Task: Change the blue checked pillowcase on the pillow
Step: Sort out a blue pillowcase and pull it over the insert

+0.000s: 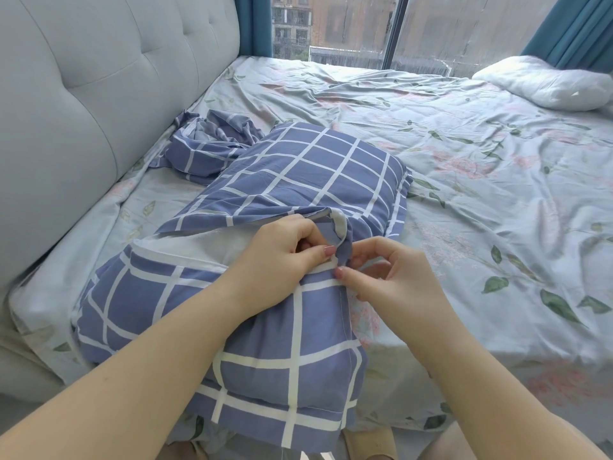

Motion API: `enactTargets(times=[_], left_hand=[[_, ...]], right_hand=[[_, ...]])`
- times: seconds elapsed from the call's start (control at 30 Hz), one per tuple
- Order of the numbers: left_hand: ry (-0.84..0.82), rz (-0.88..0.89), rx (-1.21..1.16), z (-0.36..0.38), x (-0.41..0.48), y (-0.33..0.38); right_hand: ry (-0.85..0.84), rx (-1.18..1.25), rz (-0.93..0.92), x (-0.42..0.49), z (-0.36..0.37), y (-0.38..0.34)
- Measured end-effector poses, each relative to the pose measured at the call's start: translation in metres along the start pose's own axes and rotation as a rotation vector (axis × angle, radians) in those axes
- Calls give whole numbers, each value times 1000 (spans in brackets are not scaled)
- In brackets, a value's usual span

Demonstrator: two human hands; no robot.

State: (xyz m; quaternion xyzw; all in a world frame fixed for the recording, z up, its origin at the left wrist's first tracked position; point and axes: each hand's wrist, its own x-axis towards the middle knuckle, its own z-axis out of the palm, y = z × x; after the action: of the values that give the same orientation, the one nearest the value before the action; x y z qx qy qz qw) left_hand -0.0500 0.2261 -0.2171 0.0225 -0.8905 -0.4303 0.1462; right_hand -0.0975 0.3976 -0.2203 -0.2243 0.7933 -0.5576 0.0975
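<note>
A pillow in a blue checked pillowcase (298, 174) lies lengthwise on the bed in front of me. Its side opening gapes in the middle, and the white pillow (199, 250) shows through it. My left hand (285, 250) pinches the opening's folded blue edge at the pillow's right side. My right hand (388, 277) is right beside it, thumb and forefinger closed on the lower edge of the same opening. A second blue checked pillowcase (205, 147) lies crumpled near the headboard, behind the pillow.
The bed carries a pale floral sheet (464, 180), wrinkled. A bare white pillow (544, 84) sits at the far right corner. A grey tufted headboard (83, 104) runs along the left. A window with teal curtains (577, 28) is behind. A slipper (368, 443) shows at the bottom.
</note>
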Motion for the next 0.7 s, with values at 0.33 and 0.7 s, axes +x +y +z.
enactTargets(times=[0.33, 0.7], left_hand=[[111, 49, 157, 19, -12, 6], [381, 122, 260, -13, -13, 10]], right_hand=[[13, -324, -221, 4, -1, 8], [15, -447, -97, 2, -24, 15]])
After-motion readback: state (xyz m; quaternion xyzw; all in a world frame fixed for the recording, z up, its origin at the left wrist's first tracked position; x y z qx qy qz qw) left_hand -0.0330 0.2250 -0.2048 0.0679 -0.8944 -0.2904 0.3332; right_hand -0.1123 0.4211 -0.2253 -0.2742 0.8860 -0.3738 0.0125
